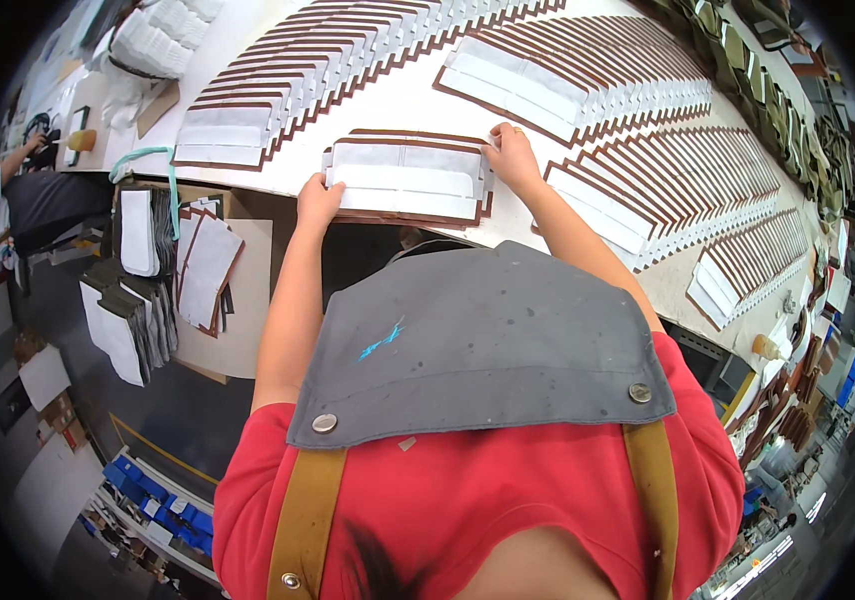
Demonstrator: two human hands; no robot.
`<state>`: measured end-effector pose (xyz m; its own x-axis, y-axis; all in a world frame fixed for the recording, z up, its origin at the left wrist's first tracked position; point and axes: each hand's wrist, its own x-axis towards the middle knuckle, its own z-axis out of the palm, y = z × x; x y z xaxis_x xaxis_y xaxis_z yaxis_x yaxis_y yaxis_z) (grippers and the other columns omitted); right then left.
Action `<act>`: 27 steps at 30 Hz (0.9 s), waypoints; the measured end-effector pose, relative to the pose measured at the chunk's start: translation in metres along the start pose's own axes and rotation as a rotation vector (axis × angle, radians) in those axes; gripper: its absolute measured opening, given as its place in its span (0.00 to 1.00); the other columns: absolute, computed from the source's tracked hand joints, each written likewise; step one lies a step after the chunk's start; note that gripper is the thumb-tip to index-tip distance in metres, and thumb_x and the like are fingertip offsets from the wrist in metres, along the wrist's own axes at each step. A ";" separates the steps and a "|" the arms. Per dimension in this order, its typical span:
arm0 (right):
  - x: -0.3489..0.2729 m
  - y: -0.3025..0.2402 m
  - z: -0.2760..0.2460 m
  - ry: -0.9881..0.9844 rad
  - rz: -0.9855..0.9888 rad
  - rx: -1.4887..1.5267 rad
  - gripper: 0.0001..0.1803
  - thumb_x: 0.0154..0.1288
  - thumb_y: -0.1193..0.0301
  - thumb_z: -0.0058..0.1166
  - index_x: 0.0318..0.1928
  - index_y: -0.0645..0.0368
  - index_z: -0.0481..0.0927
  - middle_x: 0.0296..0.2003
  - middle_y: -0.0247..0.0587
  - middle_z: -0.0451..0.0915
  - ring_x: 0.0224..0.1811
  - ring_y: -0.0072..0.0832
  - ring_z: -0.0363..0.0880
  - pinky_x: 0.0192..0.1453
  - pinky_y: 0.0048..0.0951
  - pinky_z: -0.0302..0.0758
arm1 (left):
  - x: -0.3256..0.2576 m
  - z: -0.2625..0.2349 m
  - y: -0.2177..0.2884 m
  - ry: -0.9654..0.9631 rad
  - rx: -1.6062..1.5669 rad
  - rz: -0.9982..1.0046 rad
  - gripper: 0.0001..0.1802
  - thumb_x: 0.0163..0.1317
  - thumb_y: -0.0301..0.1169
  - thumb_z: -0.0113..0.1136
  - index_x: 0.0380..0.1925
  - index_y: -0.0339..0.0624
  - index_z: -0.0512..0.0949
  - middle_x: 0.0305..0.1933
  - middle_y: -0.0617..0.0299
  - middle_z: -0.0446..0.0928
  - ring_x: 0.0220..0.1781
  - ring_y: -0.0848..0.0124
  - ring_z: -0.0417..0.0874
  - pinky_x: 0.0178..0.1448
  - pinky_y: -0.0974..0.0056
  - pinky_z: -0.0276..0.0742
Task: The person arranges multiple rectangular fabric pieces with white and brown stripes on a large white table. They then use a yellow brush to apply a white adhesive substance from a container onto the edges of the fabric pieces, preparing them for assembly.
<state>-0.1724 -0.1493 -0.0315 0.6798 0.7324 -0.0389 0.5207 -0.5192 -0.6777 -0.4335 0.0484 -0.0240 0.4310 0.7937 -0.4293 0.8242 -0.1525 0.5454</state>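
A small stack of flat brown-edged panels with white backing lies at the table's near edge, between my two hands. My left hand is closed on its left edge, thumb on top. At the stack's upper right corner, my right hand is closed with the fingertips pinched on the edge; a ring shows on one finger. The panels sit slightly out of line with each other. Similar panels fan out in overlapping rows: one row beyond my left hand, another beyond my right, and a third beside my right forearm.
A smaller fanned row lies farther right on the white table. Dark and white pieces hang below the table at left, near a brown-edged bundle. Olive fabric pieces line the far right. Another person sits at left.
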 end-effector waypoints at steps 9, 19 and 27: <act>0.007 -0.011 -0.015 -0.276 0.407 0.445 0.19 0.54 0.64 0.56 0.40 0.65 0.70 0.36 0.46 0.73 0.39 0.31 0.71 0.41 0.31 0.70 | -0.001 0.000 0.017 0.008 0.213 0.006 0.22 0.49 0.36 0.56 0.41 0.31 0.72 0.40 0.42 0.76 0.45 0.49 0.76 0.50 0.56 0.70; -0.029 0.007 -0.040 -0.367 0.497 0.585 0.10 0.54 0.70 0.57 0.35 0.62 0.75 0.27 0.33 0.74 0.29 0.18 0.69 0.32 0.21 0.66 | -0.013 0.004 0.047 -0.104 0.329 0.075 0.23 0.50 0.34 0.55 0.45 0.30 0.70 0.43 0.36 0.72 0.48 0.46 0.73 0.53 0.54 0.68; -0.046 0.017 -0.070 -0.326 0.495 0.730 0.14 0.55 0.72 0.53 0.43 0.63 0.74 0.32 0.36 0.75 0.35 0.20 0.70 0.41 0.24 0.68 | -0.028 0.009 0.080 -0.229 0.396 0.100 0.25 0.53 0.32 0.53 0.51 0.35 0.66 0.49 0.33 0.65 0.49 0.42 0.70 0.53 0.52 0.68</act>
<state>-0.1581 -0.2226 0.0101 0.5016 0.6467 -0.5746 -0.3165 -0.4810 -0.8176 -0.3759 0.0087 0.0249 0.5489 0.6199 -0.5608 0.8320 -0.4702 0.2945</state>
